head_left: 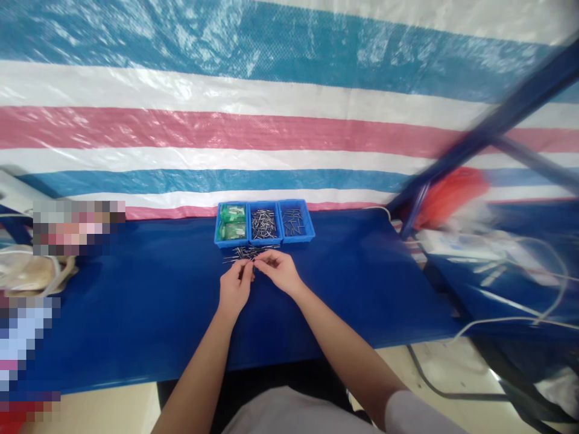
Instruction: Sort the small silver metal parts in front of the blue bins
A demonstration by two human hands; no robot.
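My left hand [236, 286] and my right hand [279, 271] meet fingertip to fingertip at the near side of a loose pile of thin metal pieces [244, 252] on the blue table. The fingers of both are closed in a pinch; what lies between them is too small to make out. Just behind the pile stand three joined blue bins. Green packets [233, 231] fill the left bin, many thin metal pieces [264, 224] lie in the middle bin, and fewer lie in the right bin [309, 236].
A striped plastic sheet [271, 132] hangs behind the blue table [158, 301]. At the right are a blue metal frame [452, 150], a red bag [452, 196] and white cables [497, 319]. A blurred-out person [22, 337] is at the left edge.
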